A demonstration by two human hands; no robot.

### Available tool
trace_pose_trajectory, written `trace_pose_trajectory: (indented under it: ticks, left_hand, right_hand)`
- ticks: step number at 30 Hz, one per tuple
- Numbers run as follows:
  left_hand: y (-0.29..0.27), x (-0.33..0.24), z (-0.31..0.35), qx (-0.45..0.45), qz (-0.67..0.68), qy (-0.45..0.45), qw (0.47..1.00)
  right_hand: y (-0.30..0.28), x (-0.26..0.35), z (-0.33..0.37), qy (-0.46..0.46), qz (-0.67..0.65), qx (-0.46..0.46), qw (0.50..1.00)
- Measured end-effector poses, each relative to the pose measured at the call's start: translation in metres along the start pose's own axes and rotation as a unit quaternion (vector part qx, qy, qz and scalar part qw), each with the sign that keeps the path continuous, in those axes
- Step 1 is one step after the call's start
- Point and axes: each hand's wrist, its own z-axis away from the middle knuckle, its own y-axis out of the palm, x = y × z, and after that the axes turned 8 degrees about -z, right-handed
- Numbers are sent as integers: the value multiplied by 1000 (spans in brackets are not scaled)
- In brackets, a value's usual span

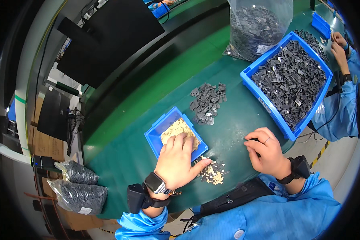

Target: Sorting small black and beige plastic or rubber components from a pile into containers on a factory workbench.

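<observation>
My left hand (175, 158) reaches over the near side of a small blue bin (159, 129). Its fingers lie stretched on a heap of small beige pieces (176, 128) in the bin, with the thumb spread to the right. Under and beside that thumb is a small mixed pile of beige and dark bits (214, 174) on the green table. To the right, my right hand (266, 154) is held above the tabletop with fingers curled toward the thumb. Anything between those fingertips is too small or hidden to make out.
A large blue bin (246, 74) full of dark grey plastic parts (290, 78) stands at right. Loose grey parts (208, 102) lie mid-table; a clear bag (260, 30) of them stands behind. Filled bags (82, 196) sit at left. Another person's hands (340, 52) are at far right.
</observation>
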Motion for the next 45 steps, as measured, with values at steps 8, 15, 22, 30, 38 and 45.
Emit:
trace_pose_trajectory:
  ticks: [8,15,22,30,38,45]
  left_hand:
    - [-2,1,-2,30,32,10,999]
    - [4,2,-11,23,26,7,999]
    - [-7,16,-10,-1,37,14,999]
    - [-3,37,-21,-26,47,-10,998]
    - [12,36,-37,10,-15,-39,999]
    - [2,43,-32,-90,28,-46,994]
  right_hand:
    - [-2,2,-6,31,-21,16,999]
    - [-3,-2,-5,49,-35,7,998]
    - [-3,-1,-5,56,-42,13,997]
    - [-4,-1,-5,52,-41,17,998]
    - [-3,-3,-4,57,-38,6,998]
    - [-4,-3,-3,49,-43,-1,998]
